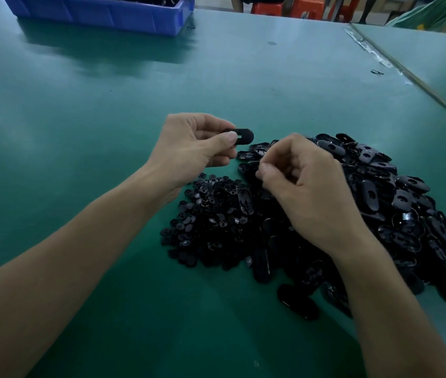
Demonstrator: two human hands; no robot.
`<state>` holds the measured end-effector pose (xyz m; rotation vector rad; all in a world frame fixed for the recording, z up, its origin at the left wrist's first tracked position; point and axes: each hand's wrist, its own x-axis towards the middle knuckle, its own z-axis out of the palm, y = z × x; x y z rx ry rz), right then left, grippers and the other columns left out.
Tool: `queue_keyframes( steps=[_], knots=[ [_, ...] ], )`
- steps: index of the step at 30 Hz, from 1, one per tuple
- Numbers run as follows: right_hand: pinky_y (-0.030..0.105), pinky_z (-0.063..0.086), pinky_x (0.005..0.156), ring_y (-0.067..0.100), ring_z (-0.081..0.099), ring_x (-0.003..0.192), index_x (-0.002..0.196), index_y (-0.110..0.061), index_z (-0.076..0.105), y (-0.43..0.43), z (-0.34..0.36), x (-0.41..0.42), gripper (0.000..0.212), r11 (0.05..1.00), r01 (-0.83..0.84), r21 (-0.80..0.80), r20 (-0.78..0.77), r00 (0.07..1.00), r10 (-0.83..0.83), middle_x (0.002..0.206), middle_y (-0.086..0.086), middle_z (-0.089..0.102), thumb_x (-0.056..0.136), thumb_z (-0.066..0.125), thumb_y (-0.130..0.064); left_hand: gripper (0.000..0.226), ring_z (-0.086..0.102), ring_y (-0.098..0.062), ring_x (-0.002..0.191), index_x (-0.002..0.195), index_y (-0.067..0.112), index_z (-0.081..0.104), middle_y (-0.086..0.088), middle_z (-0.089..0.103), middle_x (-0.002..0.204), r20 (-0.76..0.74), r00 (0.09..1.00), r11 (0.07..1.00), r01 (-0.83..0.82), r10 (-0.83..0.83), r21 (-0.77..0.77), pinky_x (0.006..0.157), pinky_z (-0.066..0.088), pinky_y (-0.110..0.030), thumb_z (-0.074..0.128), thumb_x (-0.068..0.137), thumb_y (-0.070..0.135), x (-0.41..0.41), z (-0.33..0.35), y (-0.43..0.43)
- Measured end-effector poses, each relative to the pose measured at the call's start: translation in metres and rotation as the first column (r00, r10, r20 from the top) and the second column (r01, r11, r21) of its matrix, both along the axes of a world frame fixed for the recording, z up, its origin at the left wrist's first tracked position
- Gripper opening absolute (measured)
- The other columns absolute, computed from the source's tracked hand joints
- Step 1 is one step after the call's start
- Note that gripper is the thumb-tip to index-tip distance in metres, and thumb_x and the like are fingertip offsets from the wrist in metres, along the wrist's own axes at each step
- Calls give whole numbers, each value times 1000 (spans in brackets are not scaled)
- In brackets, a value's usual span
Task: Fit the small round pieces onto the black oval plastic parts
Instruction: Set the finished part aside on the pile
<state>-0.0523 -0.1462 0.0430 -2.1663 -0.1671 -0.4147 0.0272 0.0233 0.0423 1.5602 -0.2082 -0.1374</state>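
Head camera looked down on a broad green work table point(80, 132), with a blue plastic crate point(102, 15) at the far left, cut off by the frame so its contents could not be read. On the right lay a big loose pile of black oval plastic parts point(393, 200). Touching its left edge was a smaller heap of small round black pieces point(205, 214). The left hand point(189, 148) held a single black oval part point(243, 135) above the table, just beyond the heaps, pinched at one end between thumb and fingers. The right hand point(306, 186) hung over the pile with fingers curled and thumb meeting forefinger. Whether a round piece sat in that pinch could not be told. The parts looked light, stiff and glossy, likely slippery, so gripping an oval by its edges seemed wisest, leaving its slot clear. Dark on dark, individual pieces in the heaps were hard to make out.
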Motion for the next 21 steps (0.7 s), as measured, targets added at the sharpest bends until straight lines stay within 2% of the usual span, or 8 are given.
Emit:
queue_keyframes(
  steps=[2,3,7,10,13,21],
  knots=[
    [39,58,76,16,68,73,94,-33,65,-7,-1,1,16,996,1,92,-33,999,2,79,-6,70,92,65,-17,5,73,-17,72,89,11,71,-9,75,76,-3,1000,1000,9,-9,12,65,58,-23,72,89,6,-2,1,0],
    [38,58,77,17,69,75,98,-34,68,-9,-1,1,20,994,2,112,-39,999,3,79,-7,71,92,65,-15,5,73,-18,72,88,11,71,-10,75,78,-5,1000,1000,15,-15,17,65,58,-24,72,88,6,-3,1,-1],
    [16,51,65,7,71,71,97,-27,77,-15,0,2,20,987,-13,161,-37,999,19,77,-10,74,90,69,-9,5,73,-18,70,88,10,71,-10,75,77,-12,999,999,34,-34,27,68,61,-27,73,88,6,-5,3,-3],
    [17,51,64,9,72,69,91,-25,76,-15,-1,3,18,980,-6,197,-48,999,16,75,-5,74,89,72,-8,5,73,-18,69,88,10,71,-9,75,75,-24,998,998,57,-56,38,70,62,-29,73,87,6,-6,4,-3],
    [18,51,63,8,72,67,87,-27,74,-14,-1,4,20,978,-2,209,-35,999,10,72,-5,73,88,73,-7,6,73,-16,68,88,9,70,-10,75,73,-47,994,993,97,-94,67,64,60,-25,72,87,4,-9,5,-5],
    [21,54,69,9,72,71,101,-24,76,-15,-2,5,24,968,4,253,-43,999,7,76,-5,75,89,72,-4,13,74,-16,71,87,12,73,-10,76,76,-25,989,985,145,-143,89,63,58,-21,72,86,-1,-16,4,-10]
  ],
)
